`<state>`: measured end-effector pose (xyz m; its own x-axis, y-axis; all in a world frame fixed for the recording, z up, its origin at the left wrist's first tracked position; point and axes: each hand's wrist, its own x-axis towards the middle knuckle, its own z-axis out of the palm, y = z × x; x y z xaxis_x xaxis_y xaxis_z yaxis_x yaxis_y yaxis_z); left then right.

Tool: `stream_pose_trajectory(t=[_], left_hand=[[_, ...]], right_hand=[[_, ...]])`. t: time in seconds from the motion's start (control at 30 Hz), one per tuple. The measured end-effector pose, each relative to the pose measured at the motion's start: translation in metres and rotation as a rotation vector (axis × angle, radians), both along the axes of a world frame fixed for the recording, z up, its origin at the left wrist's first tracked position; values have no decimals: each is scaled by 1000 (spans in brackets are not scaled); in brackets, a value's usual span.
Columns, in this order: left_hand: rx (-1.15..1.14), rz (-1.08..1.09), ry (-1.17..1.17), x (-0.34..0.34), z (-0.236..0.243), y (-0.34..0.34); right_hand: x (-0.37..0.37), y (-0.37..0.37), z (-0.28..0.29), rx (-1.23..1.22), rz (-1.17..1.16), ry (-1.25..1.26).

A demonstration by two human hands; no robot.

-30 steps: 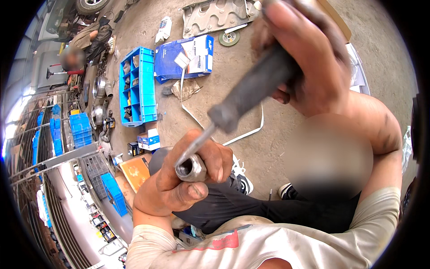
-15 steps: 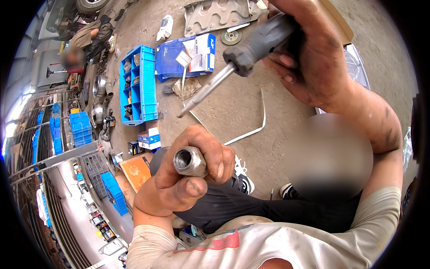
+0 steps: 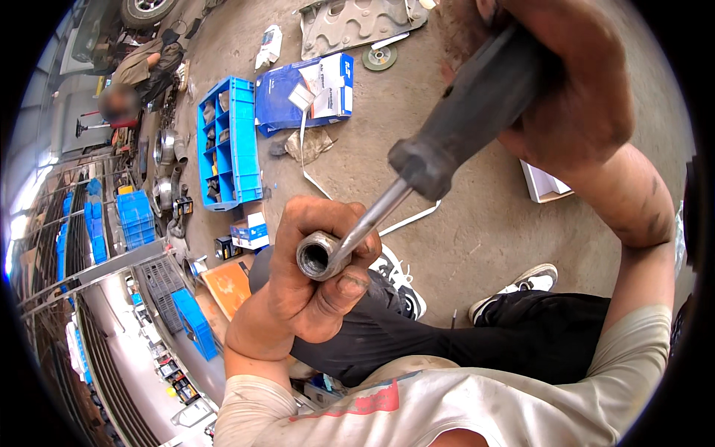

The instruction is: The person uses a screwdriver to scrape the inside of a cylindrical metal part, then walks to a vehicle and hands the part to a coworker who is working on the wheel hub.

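Observation:
My left hand [image 3: 287,298] is closed round a worn metal threaded fitting [image 3: 322,246], its round open bore turned up towards me. A screwdriver [image 3: 469,112] with a thick black handle is gripped in my right hand [image 3: 588,89], higher and to the right. Its steel blade slants down to the left, and the end of the blade lies at the right rim of the fitting. Whether the tip touches the rim or is just in front of it, I cannot tell. Dark grime marks both hands.
On the concrete floor are a blue divided parts bin [image 3: 255,149], a blue-and-white carton [image 3: 275,97], a white strap [image 3: 411,225], a grinding disc [image 3: 380,57] and a metal plate [image 3: 357,33]. Shelves with blue crates [image 3: 134,212] stand left. Another person [image 3: 153,63] bends over at far left.
The screwdriver has come down and right, its tip moving from above my left hand to the fitting's rim. My right hand has shifted right. The left hand with the fitting has moved slightly.

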<state>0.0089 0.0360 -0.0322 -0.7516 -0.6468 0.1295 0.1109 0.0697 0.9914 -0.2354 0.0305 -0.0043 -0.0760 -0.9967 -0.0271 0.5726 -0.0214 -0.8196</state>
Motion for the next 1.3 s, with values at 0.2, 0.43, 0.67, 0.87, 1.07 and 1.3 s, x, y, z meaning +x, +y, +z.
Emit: stream_pose_trajectory(t=[0.2,0.43,0.67,0.87,1.07,1.3], left_hand=[[-60,74,-54,-5,1,2],[-118,72,-92,-3,-3,-1],[-97,104,-111,-4,-1,4],[-191,59,-124,-5,-3,-4],[-210,71,-144,-6,-3,-4],[-99,65,-113,-8,0,-2]], right_hand=[[-12,11,-10,-158,55,268],[-25,17,-23,-511,16,631],[-24,24,-30,-766,40,836],[-26,31,-37,-874,82,916],[-27,34,-44,-900,87,951],[-32,39,-38,-876,75,978]])
